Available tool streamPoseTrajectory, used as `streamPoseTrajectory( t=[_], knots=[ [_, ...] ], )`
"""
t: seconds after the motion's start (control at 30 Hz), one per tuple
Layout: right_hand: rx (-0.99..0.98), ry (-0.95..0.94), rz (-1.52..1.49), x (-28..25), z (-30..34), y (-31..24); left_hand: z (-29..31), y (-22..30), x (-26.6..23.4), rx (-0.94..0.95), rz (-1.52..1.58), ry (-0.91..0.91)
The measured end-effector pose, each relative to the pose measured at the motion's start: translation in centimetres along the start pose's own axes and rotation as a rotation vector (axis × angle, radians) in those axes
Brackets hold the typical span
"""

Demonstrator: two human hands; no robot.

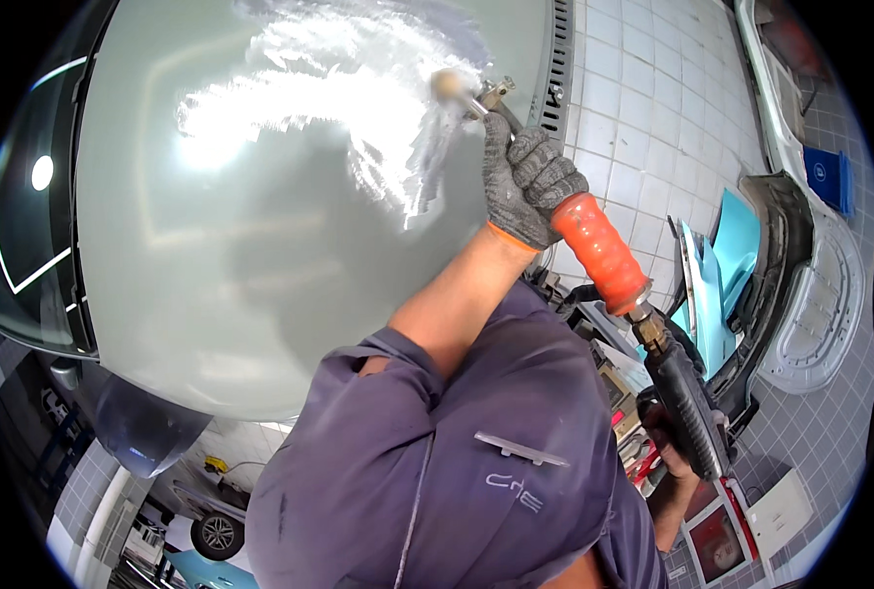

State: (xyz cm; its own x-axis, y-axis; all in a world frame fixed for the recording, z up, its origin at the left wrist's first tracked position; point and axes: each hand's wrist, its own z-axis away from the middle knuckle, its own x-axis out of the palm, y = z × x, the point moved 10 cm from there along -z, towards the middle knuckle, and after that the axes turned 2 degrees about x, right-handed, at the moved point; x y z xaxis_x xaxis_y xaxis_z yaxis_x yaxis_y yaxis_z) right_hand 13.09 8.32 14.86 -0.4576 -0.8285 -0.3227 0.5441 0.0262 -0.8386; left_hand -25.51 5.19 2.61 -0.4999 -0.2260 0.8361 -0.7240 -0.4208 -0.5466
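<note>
My left hand (522, 184), in a grey knit glove with an orange cuff, is wrapped around the shaft end of a slide hammer-like puller. Its ribbed orange grip (602, 252) lies just behind that hand, followed by a brass fitting and a black handle (687, 407). My right hand (665, 442) is closed around the black handle, partly hidden by it. The tool's blurred, tan tip is over the shiny bare-metal patch (388, 128) on a grey-green car panel (260, 324). A small metal clamp (497, 93) sits beside the tip at the panel's edge.
Dark glass (34, 236) borders the panel on the left. White tiled floor (633, 118) lies to the right, with turquoise body parts (737, 240) and a pale car part (815, 314). A blue box (828, 180) stands farther right; a wheel (218, 535) shows at lower left.
</note>
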Motion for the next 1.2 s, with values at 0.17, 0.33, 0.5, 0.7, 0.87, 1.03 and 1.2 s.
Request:
streamPoseTrajectory(
  t=[0.17, 0.33, 0.5, 0.7, 0.87, 1.03, 1.2],
  knots=[
    [0.29, 0.033, -0.606, 0.4, -1.3, 0.3, 1.4, 0.2, -2.1, 0.301, -0.41, 0.724],
    [0.222, 0.027, -0.733, -0.8, -0.9, -0.3, 2.4, -2.6, -1.4, 0.161, -0.326, 0.673],
    [0.199, 0.035, -0.608, -0.9, -0.8, -0.9, 3.3, -1.5, -3.6, 0.115, -0.226, 0.428],
    [0.253, 0.084, -0.581, -0.5, -0.7, -0.7, 3.3, -1.2, -3.9, 0.122, -0.199, 0.428],
    [0.269, 0.1, -0.584, -0.1, -0.7, -1.1, 3.1, -1.2, -4.3, 0.092, -0.164, 0.339],
    [0.266, 0.121, -0.581, -0.2, -0.6, -0.9, 4.4, -2.8, -4.9, 0.228, -0.346, 0.615],
    [0.288, 0.144, -0.586, 1.2, 0.1, -2.0, 4.6, -3.9, -6.8, 0.122, -0.39, 0.481]
  ],
)
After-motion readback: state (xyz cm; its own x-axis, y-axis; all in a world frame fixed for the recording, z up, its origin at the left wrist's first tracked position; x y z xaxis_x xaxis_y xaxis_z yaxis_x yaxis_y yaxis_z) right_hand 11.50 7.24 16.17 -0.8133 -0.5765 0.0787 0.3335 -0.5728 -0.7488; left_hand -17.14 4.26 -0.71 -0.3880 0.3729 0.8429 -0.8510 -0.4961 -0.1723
